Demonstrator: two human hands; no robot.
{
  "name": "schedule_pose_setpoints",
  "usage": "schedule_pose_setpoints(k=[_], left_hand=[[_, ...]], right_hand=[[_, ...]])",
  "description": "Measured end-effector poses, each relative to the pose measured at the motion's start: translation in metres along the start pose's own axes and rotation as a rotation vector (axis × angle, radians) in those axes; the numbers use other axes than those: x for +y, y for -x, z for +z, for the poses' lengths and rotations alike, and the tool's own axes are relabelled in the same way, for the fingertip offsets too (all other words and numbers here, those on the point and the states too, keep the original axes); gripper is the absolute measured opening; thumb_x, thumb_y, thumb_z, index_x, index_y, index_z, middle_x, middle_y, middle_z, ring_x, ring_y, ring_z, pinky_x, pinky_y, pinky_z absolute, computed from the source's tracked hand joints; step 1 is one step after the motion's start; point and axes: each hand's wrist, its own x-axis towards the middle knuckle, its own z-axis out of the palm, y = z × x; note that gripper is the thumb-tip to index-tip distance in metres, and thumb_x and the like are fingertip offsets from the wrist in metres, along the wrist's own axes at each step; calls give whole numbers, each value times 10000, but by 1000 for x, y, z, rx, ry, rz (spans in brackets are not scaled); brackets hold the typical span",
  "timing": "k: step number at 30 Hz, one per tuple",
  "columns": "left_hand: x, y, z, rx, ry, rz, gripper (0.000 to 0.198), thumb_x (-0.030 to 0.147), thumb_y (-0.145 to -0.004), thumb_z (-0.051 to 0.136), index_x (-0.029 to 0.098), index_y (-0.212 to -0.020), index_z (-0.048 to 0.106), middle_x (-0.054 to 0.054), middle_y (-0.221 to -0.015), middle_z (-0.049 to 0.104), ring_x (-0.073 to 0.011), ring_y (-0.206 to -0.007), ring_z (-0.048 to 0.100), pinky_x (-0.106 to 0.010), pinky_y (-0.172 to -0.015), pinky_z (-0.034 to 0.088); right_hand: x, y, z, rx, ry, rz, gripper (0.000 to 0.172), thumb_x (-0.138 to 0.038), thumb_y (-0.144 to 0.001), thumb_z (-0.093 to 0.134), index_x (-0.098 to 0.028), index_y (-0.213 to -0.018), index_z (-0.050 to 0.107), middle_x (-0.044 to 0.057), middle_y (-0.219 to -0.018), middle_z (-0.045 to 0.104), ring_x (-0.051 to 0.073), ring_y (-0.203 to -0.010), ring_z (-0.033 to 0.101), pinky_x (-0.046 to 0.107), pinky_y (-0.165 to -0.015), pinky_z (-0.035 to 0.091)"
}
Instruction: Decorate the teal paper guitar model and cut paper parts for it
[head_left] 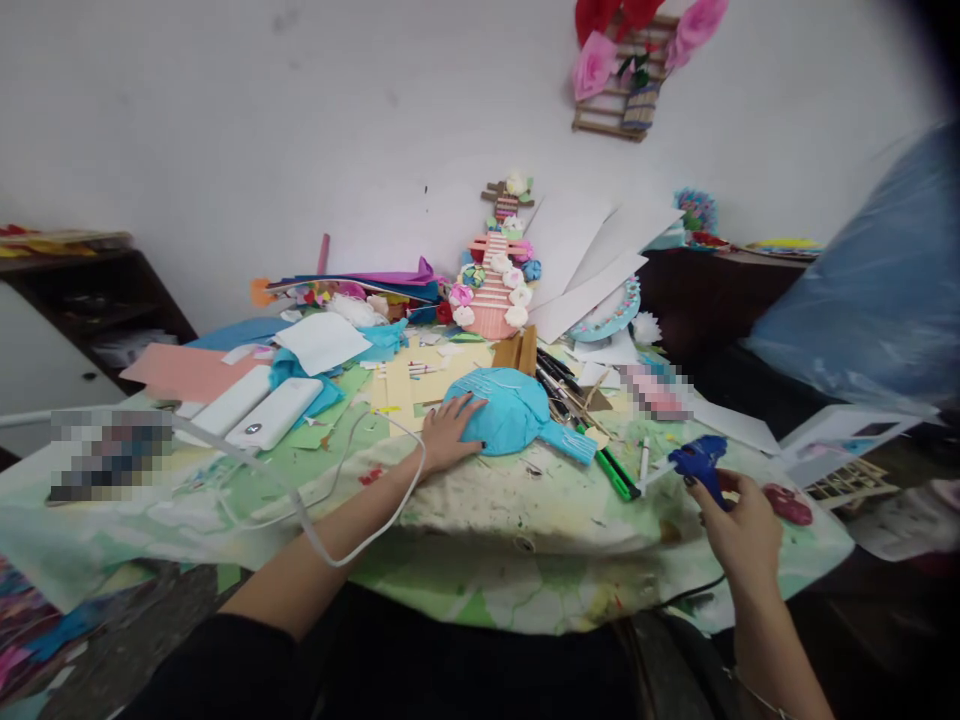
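My left hand (448, 432) lies flat, fingers spread, on the left edge of a light blue paddle-shaped paper fan (511, 413) in the middle of the table. My right hand (739, 520) is closed round the handle of a blue glue gun (700, 461), held just above the table's right side with its nozzle pointing left toward the fan. A white cable (352, 500) loops over my left forearm.
The table (525, 540) has a stained green cloth. Two white power banks (259, 410) lie at the left, pens and a green marker (611, 472) beside the fan, coloured paper and a pink stick craft with paper flowers (495, 285) behind. A blue plastic bag (877, 300) stands at the right.
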Motion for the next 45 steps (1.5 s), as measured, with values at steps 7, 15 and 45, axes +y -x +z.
schedule_pose_setpoints(k=[7,15,45], left_hand=[[-11,0,8,103,108,65,682,393,-757,628,279,-1378,369,-83,-1462,382,-299,-1334,341,-492,-1068,266],[-20,-2,11,266,218,163,493,378,-782,614,194,-1233,537,-126,-1338,520,-285,-1284,417,-452,-1059,305],[10,16,-10,794,-338,639,122,113,-831,572,167,-921,633,-61,-838,683,-202,-842,568,-366,-752,438]], right_hand=[[33,-15,18,-26,284,8,571,-549,-735,462,-69,-1006,613,203,-900,636,346,-854,580,444,-734,440],[38,-13,28,-64,374,59,535,-479,-778,445,-52,-1057,606,214,-931,616,352,-923,572,483,-812,425],[-155,-39,77,-522,103,-636,485,-197,-733,561,-150,-1208,472,120,-1097,648,254,-972,610,309,-785,426]])
